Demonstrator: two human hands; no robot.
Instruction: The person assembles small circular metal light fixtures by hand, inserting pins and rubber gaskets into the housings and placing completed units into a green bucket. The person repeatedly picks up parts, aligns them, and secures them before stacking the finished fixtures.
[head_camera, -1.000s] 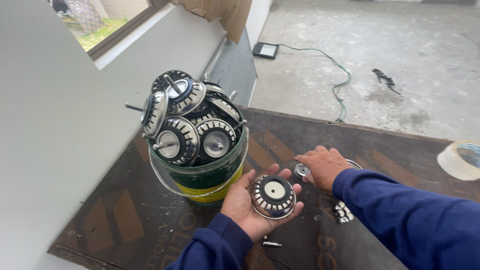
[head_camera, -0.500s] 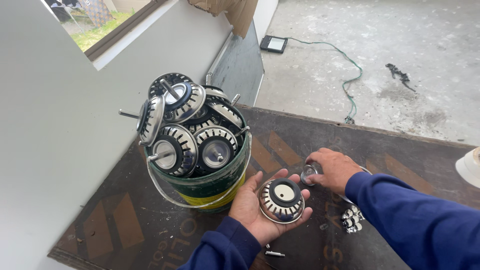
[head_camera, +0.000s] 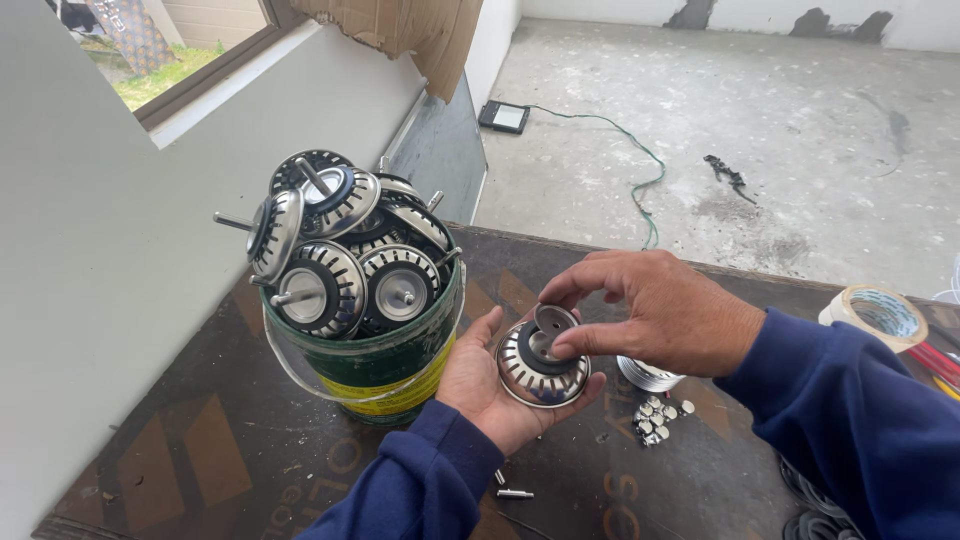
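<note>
My left hand (head_camera: 490, 385) lies palm up over the dark board and cradles a round metal sink strainer basket (head_camera: 541, 365) with slotted sides. Above it, my right hand (head_camera: 655, 310) pinches a small round metal disc (head_camera: 555, 322) with thumb and fingers and holds it against the strainer's centre. Just to the left stands a green bucket (head_camera: 375, 365) heaped with several of the same strainers (head_camera: 345, 255), some with posts sticking out.
Small metal caps (head_camera: 658, 418) and a metal ring (head_camera: 648, 374) lie on the dark board (head_camera: 230, 440) under my right wrist. Loose pins (head_camera: 514, 492) lie near my left sleeve. A tape roll (head_camera: 882, 314) sits at the right edge. Beyond is a concrete floor with a green cable (head_camera: 630, 150).
My right hand has risen from the board with a small disc and brought it onto the strainer in my left palm. The strainer now faces hollow side up.
</note>
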